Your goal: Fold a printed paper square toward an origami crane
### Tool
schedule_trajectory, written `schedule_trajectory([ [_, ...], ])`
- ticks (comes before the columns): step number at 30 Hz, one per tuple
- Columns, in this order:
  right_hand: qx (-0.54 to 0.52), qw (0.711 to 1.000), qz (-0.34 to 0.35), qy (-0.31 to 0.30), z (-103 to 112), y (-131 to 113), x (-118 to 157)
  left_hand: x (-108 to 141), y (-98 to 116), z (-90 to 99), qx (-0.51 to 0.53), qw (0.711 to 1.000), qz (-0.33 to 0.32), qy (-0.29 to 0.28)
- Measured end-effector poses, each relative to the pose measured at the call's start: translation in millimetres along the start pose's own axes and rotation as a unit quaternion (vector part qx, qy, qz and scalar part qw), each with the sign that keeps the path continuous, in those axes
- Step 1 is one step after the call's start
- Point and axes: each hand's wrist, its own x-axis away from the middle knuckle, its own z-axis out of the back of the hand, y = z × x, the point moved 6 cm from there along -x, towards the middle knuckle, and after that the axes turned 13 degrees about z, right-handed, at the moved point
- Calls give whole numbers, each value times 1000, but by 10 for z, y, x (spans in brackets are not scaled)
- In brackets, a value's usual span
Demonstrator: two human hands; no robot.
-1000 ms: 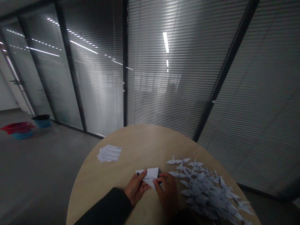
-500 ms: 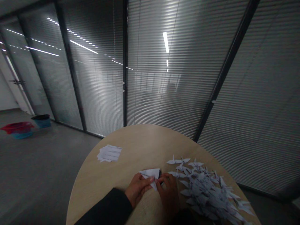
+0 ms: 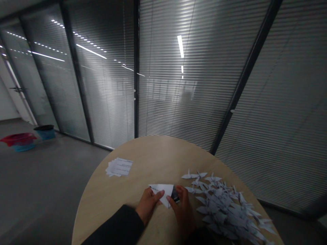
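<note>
Your left hand (image 3: 148,206) and right hand (image 3: 184,209): one folded white paper (image 3: 165,190), held. Round table (image 3: 160,153) before you: paper cranes (image 3: 224,209), heaped, right; printed sheets (image 3: 120,166), left.

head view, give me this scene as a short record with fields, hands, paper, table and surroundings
bare left hand: grips white folded paper, thumb on top
bare right hand: holds the same paper at its right side
unclear: dark patch by the right fingers
support: round pale wood-look table
table, left: fanned white printed sheets
table, right: heap of white folded-paper cranes
floor: blue bucket with black rim, red-topped blue container
background: glass partition with horizontal blinds
</note>
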Motion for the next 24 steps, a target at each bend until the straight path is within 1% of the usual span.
schedule_trajectory([
  [3,-52,998,-28,-30,-69,50,52,-5,46,28,-53,998,-20,26],
  [7,-86,991,-87,-47,-78,72,65,4,104,49,-95,994,-32,52],
  [9,-122,983,-122,-68,-88,76,44,7,113,55,-105,992,-35,56],
  [12,-172,963,-171,-117,-107,73,2,-5,97,72,-123,990,-37,54],
  [16,-176,952,-200,-149,-75,40,-51,-60,46,127,-141,988,-35,61],
  [20,-199,941,-230,-150,-66,23,-59,-101,29,175,-153,984,-41,80],
  [24,-211,935,-239,-157,-86,36,-51,-106,23,177,-154,984,-41,76],
])
